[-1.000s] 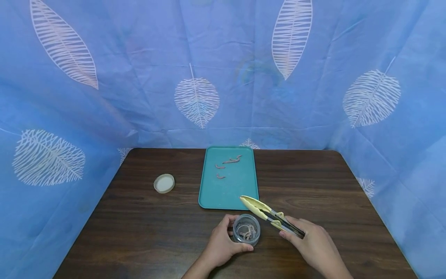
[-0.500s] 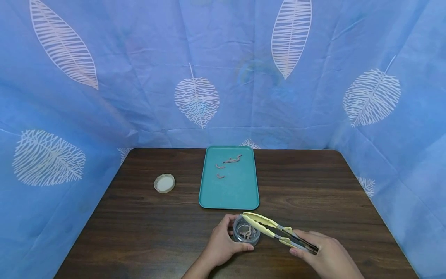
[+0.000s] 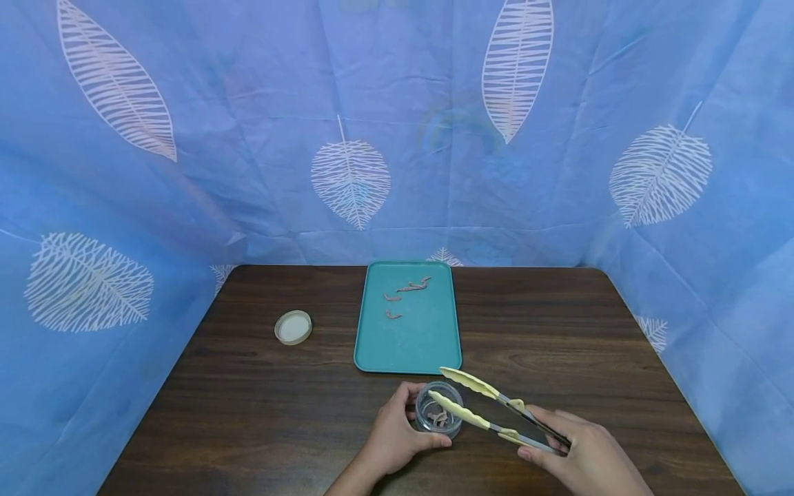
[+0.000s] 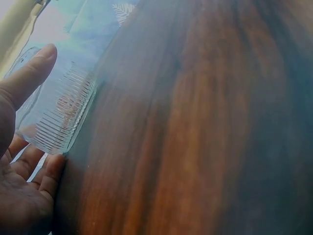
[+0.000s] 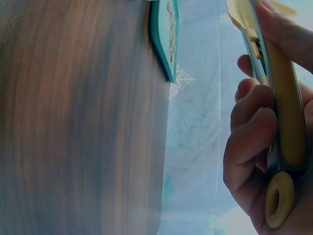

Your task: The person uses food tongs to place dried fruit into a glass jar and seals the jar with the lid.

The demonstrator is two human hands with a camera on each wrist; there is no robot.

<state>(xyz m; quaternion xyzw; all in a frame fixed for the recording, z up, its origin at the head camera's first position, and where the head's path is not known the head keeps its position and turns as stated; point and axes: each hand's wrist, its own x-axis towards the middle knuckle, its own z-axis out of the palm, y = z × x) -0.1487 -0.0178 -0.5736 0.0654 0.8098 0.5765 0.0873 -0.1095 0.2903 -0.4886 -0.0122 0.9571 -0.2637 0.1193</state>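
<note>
My left hand (image 3: 393, 434) grips a clear, ribbed round jar (image 3: 420, 405) from its left side on the table. Thin pinkish-grey worm-like pieces (image 3: 438, 419) lie at the jar's bottom. In the left wrist view the thumb is at one side of the jar wall (image 4: 54, 129), with fingers beneath. My right hand (image 3: 586, 441) holds tongs (image 3: 510, 435) with yellow tips, their arms spread apart. One tip overlaps the jar's mouth; the other lies beyond it, near the tray's front right corner. Nothing shows between the tips. The right wrist view shows curled fingers around the tongs' handle (image 5: 288, 112).
A teal tray (image 3: 422, 344) lies behind the jar, bearing several similar pinkish pieces (image 3: 412, 285) toward its far end. To the left, a round pale lid (image 3: 293, 327) rests on the dark wooden table (image 3: 279, 413). A blue leaf-patterned cloth (image 3: 409, 83) hangs around the back and sides.
The tongs have come back from the tray's front edge to the jar, and their arms have spread wider. The left hand and jar stay in place.
</note>
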